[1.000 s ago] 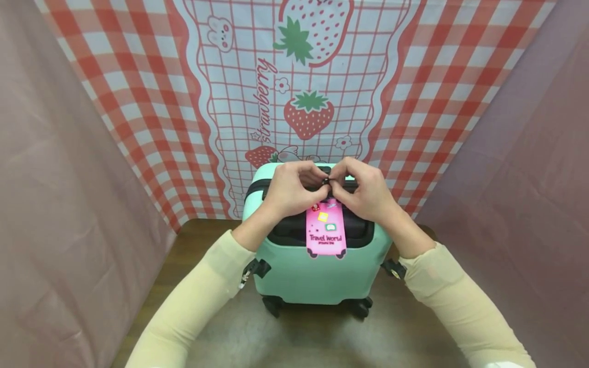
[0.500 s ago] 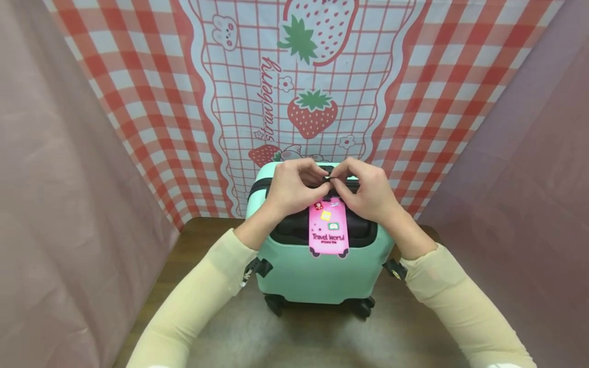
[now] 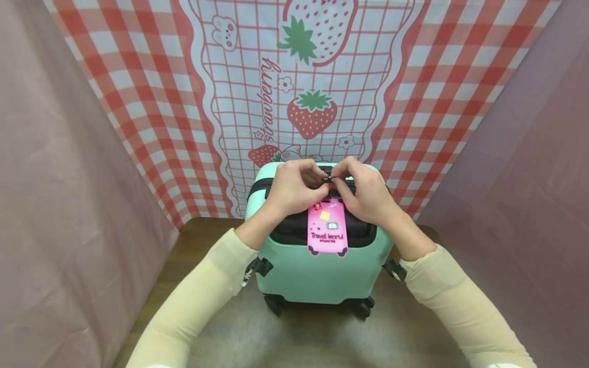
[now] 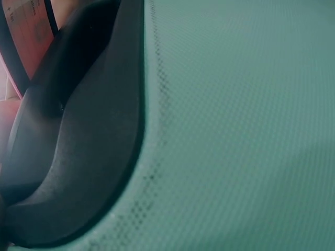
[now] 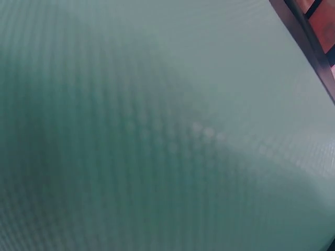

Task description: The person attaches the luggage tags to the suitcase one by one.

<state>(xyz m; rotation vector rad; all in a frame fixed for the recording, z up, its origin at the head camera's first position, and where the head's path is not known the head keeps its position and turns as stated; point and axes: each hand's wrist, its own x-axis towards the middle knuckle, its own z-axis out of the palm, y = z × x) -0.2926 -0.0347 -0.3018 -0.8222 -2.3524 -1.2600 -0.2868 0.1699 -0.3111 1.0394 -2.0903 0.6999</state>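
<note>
A mint-green suitcase [image 3: 317, 278] stands upright in the head view. From its top handle area hangs a pink luggage tag [image 3: 326, 230] printed "Travel World". Above the tag, my left hand [image 3: 294, 188] pinches a thin black strap [image 3: 328, 179] between thumb and fingertips. Opposite it, my right hand [image 3: 365, 191] pinches the strap's other side, the two sets of fingertips nearly touching. Fingers partly hide the strap and the handle. The left wrist view shows the green shell [image 4: 235, 125] and black handle recess [image 4: 99, 141]; neither wrist view shows fingertips clearly.
Dark wheels [image 3: 274, 304] carry the suitcase on a brown wooden table [image 3: 198, 245]. Behind it hangs a red-checked strawberry cloth [image 3: 313, 71]. Pinkish drapes [image 3: 60, 179] close off both sides. Black wrist straps [image 3: 395, 269] sit below the sleeve cuffs.
The view shifts slightly at first, then settles. Both hands stay at the strap, with only small movements of the fingertips. The tag barely moves.
</note>
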